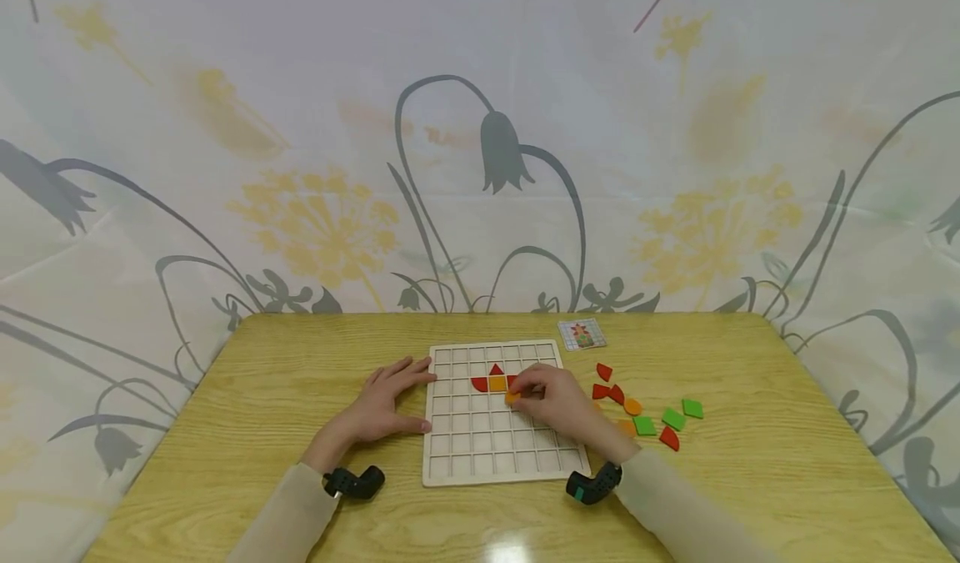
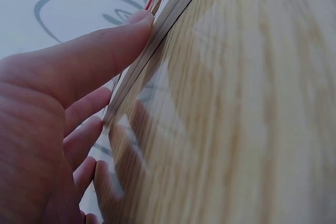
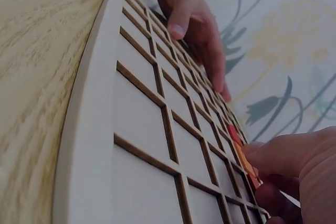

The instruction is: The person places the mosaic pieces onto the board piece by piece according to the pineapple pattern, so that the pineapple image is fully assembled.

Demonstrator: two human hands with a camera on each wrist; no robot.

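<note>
A pale wooden grid board (image 1: pixel 483 464) lies on the table in front of me. My left hand (image 1: pixel 384 402) rests at its left edge, the fingers spread and fairly straight, thumb and fingertips against the rim. Over the board's middle, my right hand (image 1: pixel 557 396) pinches a small orange piece (image 1: pixel 512 398) between thumb and fingers, which hide part of it. Just up and left of it an orange square (image 1: pixel 497 384) sits in a cell, with a red triangle (image 1: pixel 496 369) above and a red quarter-round piece (image 1: pixel 479 385) on its left. Another red piece is partly covered by the right hand.
Right of the board lie several loose pieces: red quarter-rounds (image 1: pixel 670 439), an orange rounded piece (image 1: pixel 632 407) and green pieces (image 1: pixel 692 409). A picture card (image 1: pixel 582 334) lies beyond the board's far right corner. A flower-printed curtain (image 1: pixel 465 238) hangs behind the table.
</note>
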